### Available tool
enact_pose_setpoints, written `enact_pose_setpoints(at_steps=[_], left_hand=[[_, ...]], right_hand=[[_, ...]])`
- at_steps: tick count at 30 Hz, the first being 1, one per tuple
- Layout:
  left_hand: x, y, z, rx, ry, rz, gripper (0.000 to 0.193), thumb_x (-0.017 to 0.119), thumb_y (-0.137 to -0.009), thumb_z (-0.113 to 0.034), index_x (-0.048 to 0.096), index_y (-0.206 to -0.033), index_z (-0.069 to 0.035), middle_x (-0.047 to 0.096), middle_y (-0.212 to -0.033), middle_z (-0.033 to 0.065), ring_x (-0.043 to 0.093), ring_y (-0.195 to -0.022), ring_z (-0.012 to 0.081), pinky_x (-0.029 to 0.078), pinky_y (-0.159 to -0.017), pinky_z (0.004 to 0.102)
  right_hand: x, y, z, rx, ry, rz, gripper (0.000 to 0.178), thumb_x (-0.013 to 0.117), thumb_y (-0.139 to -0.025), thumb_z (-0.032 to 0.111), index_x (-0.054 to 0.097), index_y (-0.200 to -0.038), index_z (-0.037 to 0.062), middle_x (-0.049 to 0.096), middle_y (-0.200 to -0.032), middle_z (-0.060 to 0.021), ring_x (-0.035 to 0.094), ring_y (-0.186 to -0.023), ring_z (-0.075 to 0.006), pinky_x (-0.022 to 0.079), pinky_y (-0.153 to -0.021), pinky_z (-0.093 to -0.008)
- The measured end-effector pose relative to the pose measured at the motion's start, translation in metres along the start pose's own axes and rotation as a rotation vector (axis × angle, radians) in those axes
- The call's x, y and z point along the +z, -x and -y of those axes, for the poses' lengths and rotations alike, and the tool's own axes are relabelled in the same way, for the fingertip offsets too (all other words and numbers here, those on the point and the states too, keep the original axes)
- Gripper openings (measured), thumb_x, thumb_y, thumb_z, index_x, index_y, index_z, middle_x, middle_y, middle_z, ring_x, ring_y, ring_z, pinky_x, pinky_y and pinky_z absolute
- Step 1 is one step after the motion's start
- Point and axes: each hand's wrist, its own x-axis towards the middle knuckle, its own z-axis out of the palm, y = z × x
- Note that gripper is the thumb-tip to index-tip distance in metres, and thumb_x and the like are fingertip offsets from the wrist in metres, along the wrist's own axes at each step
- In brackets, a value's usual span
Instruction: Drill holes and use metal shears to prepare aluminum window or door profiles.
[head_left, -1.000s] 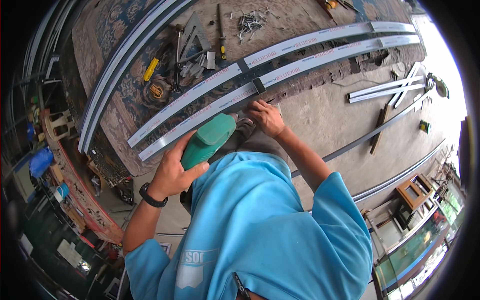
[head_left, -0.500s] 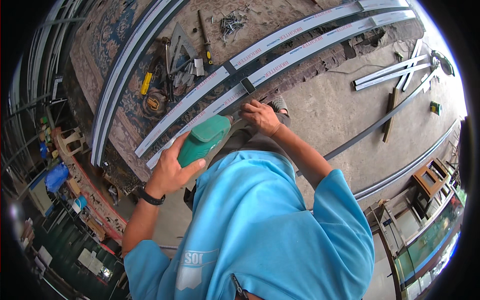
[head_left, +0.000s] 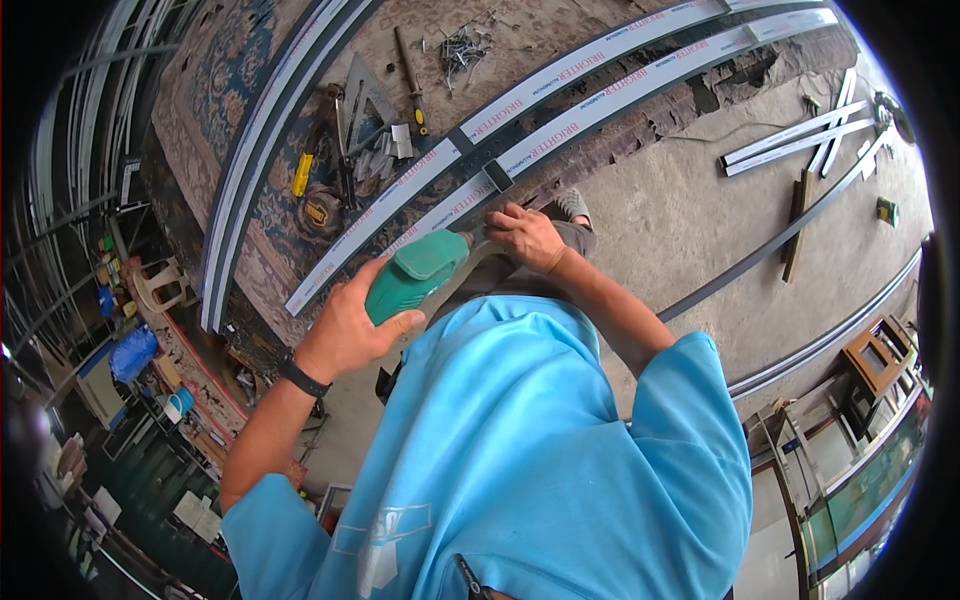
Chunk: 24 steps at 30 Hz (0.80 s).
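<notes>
A green power drill [head_left: 415, 275] is gripped in my left hand [head_left: 350, 325], its front end pointing toward my right hand. My right hand [head_left: 526, 237] has its fingers pinched together just ahead of the drill's tip; whatever they hold is hidden. Both hands are beside the near edge of a carpet-covered table. Along that edge lies a long metal profile [head_left: 590, 124] with white printed film, and a similar profile [head_left: 535, 96] runs parallel behind it. A dark rectangular cut or piece [head_left: 497, 176] shows on the near profile, close to my right hand.
On the carpet lie a yellow-handled cutter [head_left: 302, 174], a tape measure [head_left: 321, 214], a set square [head_left: 372, 108], a screwdriver [head_left: 411, 85], small metal offcuts [head_left: 383, 152] and a pile of screws [head_left: 461, 52]. More profiles [head_left: 800, 140] rest on the concrete floor at right.
The view has shifted slightly, so the table and floor things sit a little differently in it. The drill and both hands keep nearly the same pose, the drill's tip still by my right fingers.
</notes>
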Motion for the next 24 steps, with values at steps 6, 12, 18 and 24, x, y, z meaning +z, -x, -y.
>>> enact_pose_setpoints(at_steps=[6,12,18,24], left_hand=[[0.006,0.005,0.008,0.000,0.045,-0.063,0.071,0.081,-0.087,-0.034,0.052,-0.140,0.004,0.071,-0.119,0.0238,0.069,-0.114,0.0345,0.054,-0.097,0.0420],[0.017,0.013,0.006,-0.022,0.093,-0.089,0.073,0.080,-0.088,-0.038,0.051,-0.140,0.005,0.071,-0.119,0.0252,0.070,-0.114,0.0381,0.055,-0.095,0.0436],[0.026,0.018,0.011,-0.003,0.132,-0.143,0.073,0.079,-0.089,-0.039,0.050,-0.140,0.005,0.071,-0.117,0.0258,0.071,-0.111,0.0381,0.056,-0.092,0.0428],[0.030,0.019,0.012,-0.006,0.163,-0.152,0.073,0.080,-0.088,-0.038,0.051,-0.139,0.005,0.070,-0.117,0.0277,0.070,-0.111,0.0418,0.056,-0.091,0.0442]], right_hand=[[0.001,0.001,-0.001,-0.029,0.019,-0.018,0.027,0.059,-0.085,0.021,0.072,-0.108,0.0156,0.056,-0.118,0.0017,0.055,-0.105,-0.0199,0.057,-0.080,-0.0324],[0.001,0.000,0.001,-0.035,0.037,-0.019,0.027,0.062,-0.083,0.021,0.072,-0.107,0.0164,0.055,-0.118,0.0019,0.055,-0.105,-0.0193,0.057,-0.079,-0.0310],[0.000,0.000,0.000,-0.055,0.045,-0.015,0.028,0.063,-0.082,0.019,0.072,-0.108,0.0165,0.055,-0.121,0.0016,0.056,-0.106,-0.0195,0.058,-0.078,-0.0304],[0.001,0.001,-0.001,-0.064,0.028,-0.037,0.030,0.064,-0.080,0.015,0.072,-0.108,0.0147,0.058,-0.123,0.0005,0.058,-0.101,-0.0198,0.058,-0.076,-0.0325]])
